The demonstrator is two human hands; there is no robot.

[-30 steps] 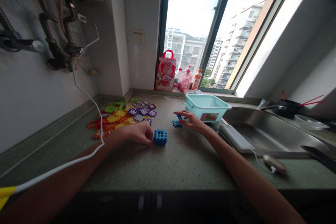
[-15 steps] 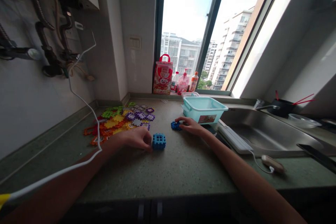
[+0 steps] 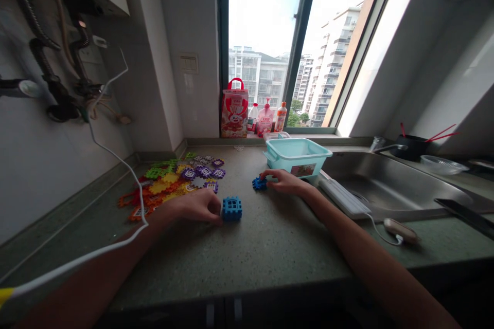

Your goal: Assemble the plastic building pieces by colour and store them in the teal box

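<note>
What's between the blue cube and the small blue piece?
Nothing: in the head view, only bare countertop separates the blue cube from the small blue piece.

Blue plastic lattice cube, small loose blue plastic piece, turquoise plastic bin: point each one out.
Blue plastic lattice cube (image 3: 232, 208): head view, its front face.
Small loose blue plastic piece (image 3: 258, 183): head view, its top.
Turquoise plastic bin (image 3: 283, 164): head view, its front wall.

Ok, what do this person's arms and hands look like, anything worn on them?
Both arms are bare right up to the bottom of the picture. No sleeves or gloves show, and no watch, bracelet or ring can be made out on the left hand or right hand. A thin white cable runs along the left forearm and ends in a yellow tip at the frame's edge.
</note>
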